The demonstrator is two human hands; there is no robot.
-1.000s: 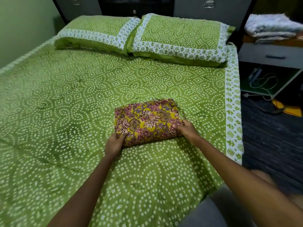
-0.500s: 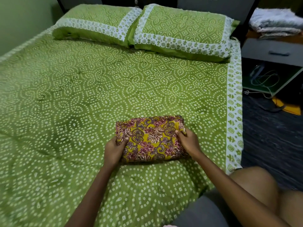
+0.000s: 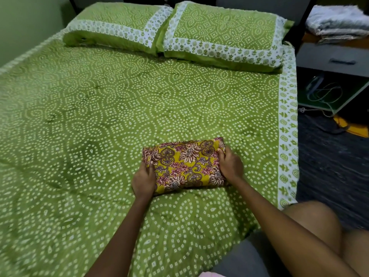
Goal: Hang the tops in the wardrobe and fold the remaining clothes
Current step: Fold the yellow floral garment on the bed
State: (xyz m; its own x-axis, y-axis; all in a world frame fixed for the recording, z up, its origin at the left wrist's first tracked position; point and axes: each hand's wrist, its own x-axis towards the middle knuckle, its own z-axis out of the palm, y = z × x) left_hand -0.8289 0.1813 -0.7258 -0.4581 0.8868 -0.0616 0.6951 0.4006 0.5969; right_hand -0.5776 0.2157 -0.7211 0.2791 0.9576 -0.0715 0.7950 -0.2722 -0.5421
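green bedspread point(image 3: 99, 116), two pillows point(image 3: 219, 37), bedside table point(image 3: 335, 60)

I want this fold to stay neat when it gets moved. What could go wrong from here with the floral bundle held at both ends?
1. The folded floral cloth is gripped only at its ends by the left hand and right hand; lifted so, its middle may sag and the layers may slip open.
2. It lies on the green bedsheet; dragging it could rumple both.

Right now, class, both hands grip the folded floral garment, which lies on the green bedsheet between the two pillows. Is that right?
Not quite. The head view shows the left hand and right hand gripping the folded floral garment on the green bedsheet, but well short of the two pillows, near the bed's foot.
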